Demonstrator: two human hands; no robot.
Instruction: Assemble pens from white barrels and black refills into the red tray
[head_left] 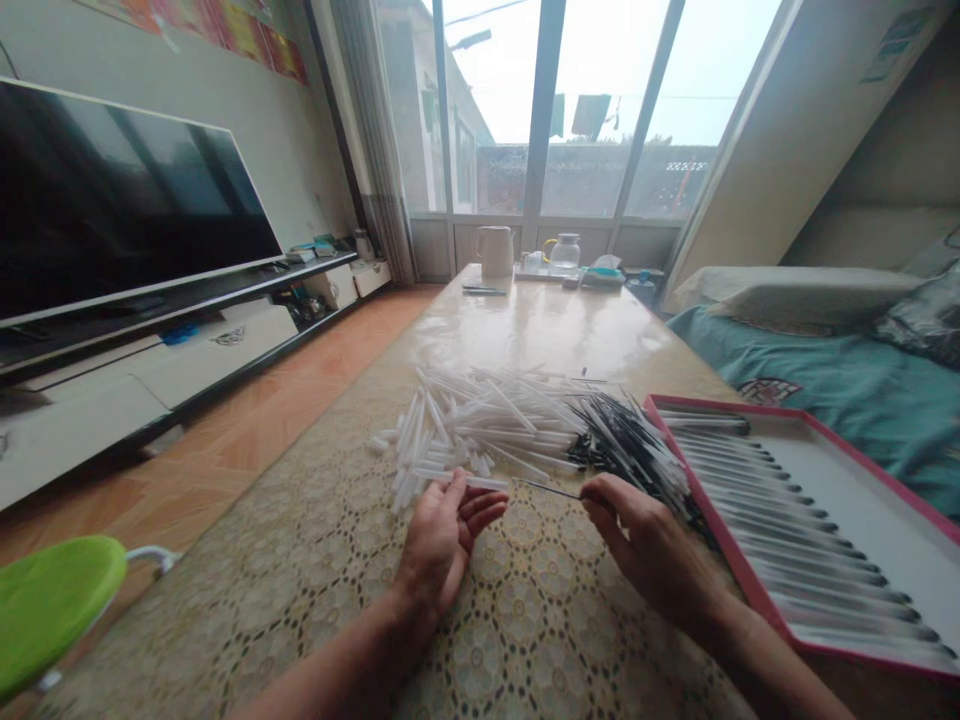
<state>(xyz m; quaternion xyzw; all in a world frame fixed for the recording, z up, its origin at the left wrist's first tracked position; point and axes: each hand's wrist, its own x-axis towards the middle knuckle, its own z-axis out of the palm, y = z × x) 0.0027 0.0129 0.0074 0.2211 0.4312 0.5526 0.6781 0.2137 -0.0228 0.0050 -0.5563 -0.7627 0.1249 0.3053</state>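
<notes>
My left hand [450, 530] is closed on a clear plastic tube [484, 483], thumb on top, with the tube lying nearly level. Between the fingertips of my right hand [637, 520] is a thin dark rod [551, 489], its fine tip pointing left at the tube's end, a small gap apart. Beyond my left hand spreads a heap of similar clear tubes [487, 410]. Just past my right hand lies a pile of dark thin rods [626, 440]. A red-rimmed box [739, 560] at the right holds a row of filled tubes [780, 540] with dark ends.
The patterned table [300, 590] runs toward the window. At its far end stand a beige jug [495, 252], a glass pitcher [565, 252] and a tissue pack [602, 275]. A green stool [60, 610] is at the left, a teal-covered couch [847, 370] at the right.
</notes>
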